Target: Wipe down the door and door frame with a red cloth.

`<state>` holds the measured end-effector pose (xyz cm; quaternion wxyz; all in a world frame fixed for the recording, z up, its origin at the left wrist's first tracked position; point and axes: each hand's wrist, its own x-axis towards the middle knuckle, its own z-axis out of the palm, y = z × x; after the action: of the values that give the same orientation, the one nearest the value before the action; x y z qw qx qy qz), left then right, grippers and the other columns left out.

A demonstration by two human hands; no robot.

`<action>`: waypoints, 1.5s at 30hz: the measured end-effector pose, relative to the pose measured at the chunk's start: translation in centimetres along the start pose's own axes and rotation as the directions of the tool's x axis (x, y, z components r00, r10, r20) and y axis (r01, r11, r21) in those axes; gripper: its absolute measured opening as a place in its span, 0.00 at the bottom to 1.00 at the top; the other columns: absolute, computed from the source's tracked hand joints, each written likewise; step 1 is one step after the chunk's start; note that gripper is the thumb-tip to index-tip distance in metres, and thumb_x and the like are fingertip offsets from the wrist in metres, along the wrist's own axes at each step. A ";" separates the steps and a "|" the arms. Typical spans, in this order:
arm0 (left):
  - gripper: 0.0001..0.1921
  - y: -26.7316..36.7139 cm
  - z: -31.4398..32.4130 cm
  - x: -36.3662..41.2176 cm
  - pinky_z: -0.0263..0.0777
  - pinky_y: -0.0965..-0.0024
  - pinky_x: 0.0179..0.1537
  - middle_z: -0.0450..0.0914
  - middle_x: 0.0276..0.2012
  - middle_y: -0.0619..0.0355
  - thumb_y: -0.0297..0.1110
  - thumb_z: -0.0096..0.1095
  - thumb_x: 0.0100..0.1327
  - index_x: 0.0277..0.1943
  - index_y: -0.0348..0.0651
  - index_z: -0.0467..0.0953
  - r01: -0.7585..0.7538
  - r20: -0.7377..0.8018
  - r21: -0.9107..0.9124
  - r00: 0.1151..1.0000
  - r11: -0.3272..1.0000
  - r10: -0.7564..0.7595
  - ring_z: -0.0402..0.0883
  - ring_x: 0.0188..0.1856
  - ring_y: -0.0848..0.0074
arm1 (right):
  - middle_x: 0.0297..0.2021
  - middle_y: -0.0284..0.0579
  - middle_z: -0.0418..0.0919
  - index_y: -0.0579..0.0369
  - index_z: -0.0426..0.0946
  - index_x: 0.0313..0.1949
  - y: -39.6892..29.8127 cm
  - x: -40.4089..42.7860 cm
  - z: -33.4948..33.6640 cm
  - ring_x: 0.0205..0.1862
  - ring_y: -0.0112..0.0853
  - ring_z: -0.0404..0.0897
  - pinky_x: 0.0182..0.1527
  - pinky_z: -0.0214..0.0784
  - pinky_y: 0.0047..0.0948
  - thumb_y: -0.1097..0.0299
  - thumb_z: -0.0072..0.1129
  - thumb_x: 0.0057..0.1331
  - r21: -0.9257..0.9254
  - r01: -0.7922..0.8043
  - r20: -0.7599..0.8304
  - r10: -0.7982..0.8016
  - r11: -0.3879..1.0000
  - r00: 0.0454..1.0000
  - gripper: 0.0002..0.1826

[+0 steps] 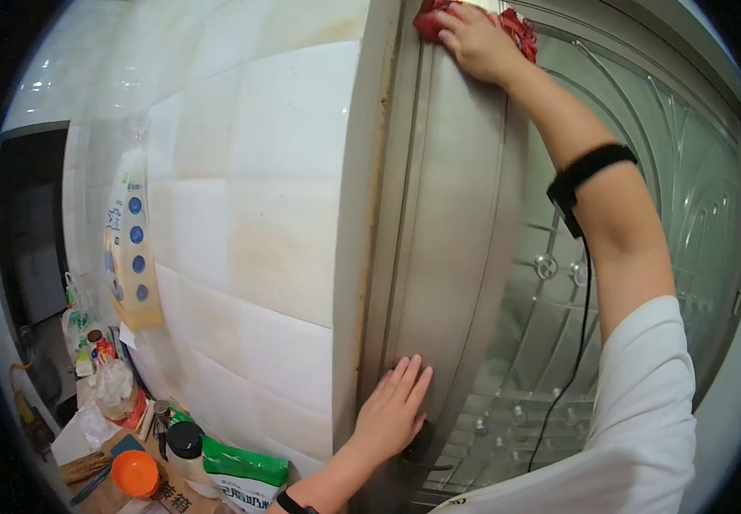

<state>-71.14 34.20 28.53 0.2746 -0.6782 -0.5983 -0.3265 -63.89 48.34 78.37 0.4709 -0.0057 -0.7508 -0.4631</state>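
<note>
High on the metal door (454,212), my right hand (476,42) presses a red cloth (431,22) against the frame part of the door, near its top edge; cloth bunches out on both sides of the fingers. Lower down, my left hand (393,408) rests flat on the same door with its fingers pointing up, holding nothing. A dark door handle (431,466) shows just below that hand. To the right is the door's glass panel (550,340) with curved metal bars. A black strap with a cable sits on my right arm.
A tiled wall (280,193) adjoins the door frame on the left, with a printed plastic bag (132,250) hanging on it. At lower left stand an orange bowl (134,473), a black-lidded jar (185,443), a green-and-white pouch (245,472) and a brush-like bundle (84,468).
</note>
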 end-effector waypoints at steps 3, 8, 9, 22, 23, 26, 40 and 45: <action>0.40 0.1 0.3 0.1 0.60 0.51 0.70 0.59 0.72 0.41 0.35 0.72 0.54 0.70 0.38 0.62 -0.009 -0.051 -0.029 0.999 1.000 0.007 0.60 0.73 0.51 | 0.68 0.56 0.64 0.49 0.69 0.63 -3.4 -5.9 2.8 0.71 0.50 0.61 0.69 0.60 0.44 0.64 0.50 0.71 -0.004 0.019 -0.152 -0.019 1.000 0.988 0.21; 0.39 0.1 0.6 -0.4 0.58 0.51 0.70 0.58 0.72 0.39 0.35 0.71 0.57 0.70 0.36 0.61 -0.007 -0.108 -0.078 0.994 0.997 -0.001 0.59 0.72 0.47 | 0.69 0.55 0.63 0.51 0.71 0.61 -13.1 -16.3 2.0 0.72 0.50 0.60 0.65 0.66 0.45 0.72 0.54 0.66 0.203 0.017 0.022 -0.022 0.979 1.000 0.23; 0.39 0.3 0.4 -0.6 0.58 0.51 0.70 0.58 0.72 0.39 0.35 0.71 0.57 0.70 0.36 0.61 -0.018 -0.107 -0.081 0.994 0.997 0.009 0.59 0.72 0.47 | 0.69 0.55 0.63 0.50 0.71 0.61 -14.8 -18.0 1.8 0.73 0.50 0.59 0.64 0.68 0.46 0.73 0.54 0.65 0.228 0.008 0.068 -0.024 0.974 0.997 0.24; 0.40 2.6 -1.9 1.8 0.54 0.46 0.71 0.57 0.72 0.42 0.36 0.73 0.54 0.70 0.43 0.63 -0.133 -0.129 0.035 0.982 0.990 0.137 0.59 0.72 0.47 | 0.52 0.44 0.75 0.46 0.78 0.50 -11.7 -21.5 0.0 0.58 0.46 0.74 0.62 0.63 0.49 0.71 0.62 0.58 0.135 0.179 -0.176 -0.154 0.975 0.972 0.18; 0.41 2.4 -1.7 2.4 0.54 0.46 0.71 0.57 0.72 0.41 0.36 0.73 0.54 0.70 0.43 0.63 -0.106 -0.162 0.036 0.981 0.994 0.110 0.59 0.72 0.47 | 0.52 0.44 0.76 0.47 0.78 0.51 -9.2 -19.2 -0.9 0.57 0.46 0.74 0.62 0.63 0.47 0.71 0.61 0.61 0.088 0.165 -0.205 -0.144 0.982 0.968 0.17; 0.41 1.4 -1.0 3.6 0.55 0.46 0.71 0.57 0.72 0.41 0.35 0.73 0.53 0.70 0.43 0.63 -0.069 -0.206 0.037 0.976 0.997 0.076 0.58 0.72 0.46 | 0.53 0.44 0.77 0.49 0.78 0.53 -3.3 -13.0 -1.0 0.56 0.46 0.74 0.61 0.64 0.45 0.68 0.58 0.67 0.073 0.150 -0.223 -0.130 0.986 0.966 0.15; 0.42 0.1 -0.4 5.3 0.59 0.46 0.69 0.58 0.72 0.41 0.36 0.74 0.51 0.70 0.48 0.64 -0.045 -0.148 0.024 0.988 0.999 0.048 0.60 0.72 0.45 | 0.65 0.56 0.67 0.44 0.69 0.66 9.8 3.3 -2.2 0.73 0.52 0.56 0.72 0.47 0.56 0.64 0.41 0.71 -0.158 -0.337 -0.264 0.289 0.928 0.920 0.24; 0.42 -0.5 -0.4 5.2 0.59 0.48 0.69 0.59 0.72 0.40 0.37 0.76 0.50 0.70 0.48 0.64 -0.048 -0.090 0.033 0.995 0.998 0.051 0.60 0.72 0.45 | 0.69 0.49 0.64 0.39 0.66 0.69 8.2 3.8 -2.0 0.73 0.46 0.55 0.74 0.39 0.53 0.56 0.39 0.72 -0.156 -0.383 -0.062 0.378 0.910 0.924 0.26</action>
<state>-71.31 37.28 32.74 0.3201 -0.6731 -0.5731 -0.3408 -60.95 50.04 86.97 0.5612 -0.1841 -0.6871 -0.4232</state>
